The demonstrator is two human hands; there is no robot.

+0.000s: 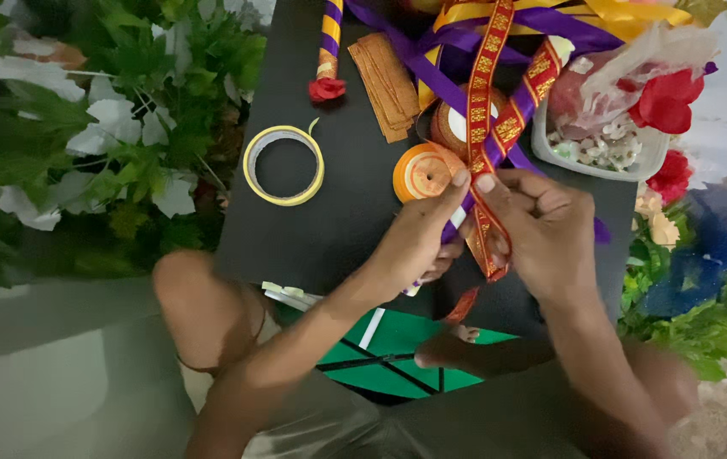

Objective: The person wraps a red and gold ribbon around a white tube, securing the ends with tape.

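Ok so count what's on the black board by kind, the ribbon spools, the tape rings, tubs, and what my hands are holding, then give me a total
Ribbon spools: 2, an orange spool and another spool behind it
Tape rings: 1, a yellow-edged tape ring
Plastic tubs: 1, a clear tub of small pale pieces
Ribbon held: 1, a red and gold ribbon pinched by the left hand and right hand
Total: 5

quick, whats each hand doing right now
Left hand: closed, pinching the red and gold ribbon at its top.
Right hand: closed on the same ribbon, just beside the left.
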